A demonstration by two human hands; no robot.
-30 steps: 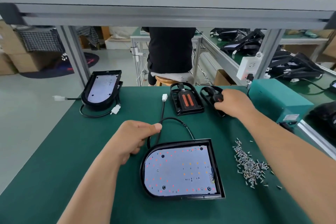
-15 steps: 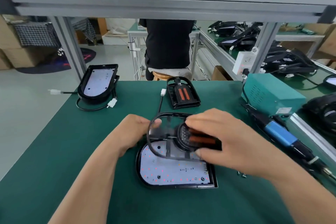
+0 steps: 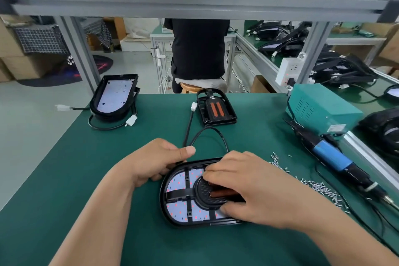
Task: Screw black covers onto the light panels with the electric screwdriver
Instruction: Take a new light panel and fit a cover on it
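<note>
Black cover (image 3: 205,193) sits on the light panel (image 3: 164,201), and the right hand (image 3: 248,192) has it: fingers curled over the far side of the round hub, thumb tucked under the near side, pinching the cover down onto the LED board. White panel with red dots shows through the cover's open quarters.

Left hand (image 3: 155,162) is bunched at the panel's far-left rim — fingers curled under, thumb clamped against the forefinger on the black cable (image 3: 218,134), which loops away behind the panel and runs up to a white connector (image 3: 193,106).

The panel lies flat on the green table (image 3: 64,179), close to the near edge, right in the middle. Out to the right, a scatter of screws (image 3: 319,190), and just past them the electric screwdriver (image 3: 330,155) lying on the mat — blue grip, untouched — beside a teal power box (image 3: 321,110). At the back, a second cover (image 3: 217,108) with two orange strips; back left, stacked panels (image 3: 114,97). Beyond the table, a person (image 3: 198,49) sits on a stool, facing away.
</note>
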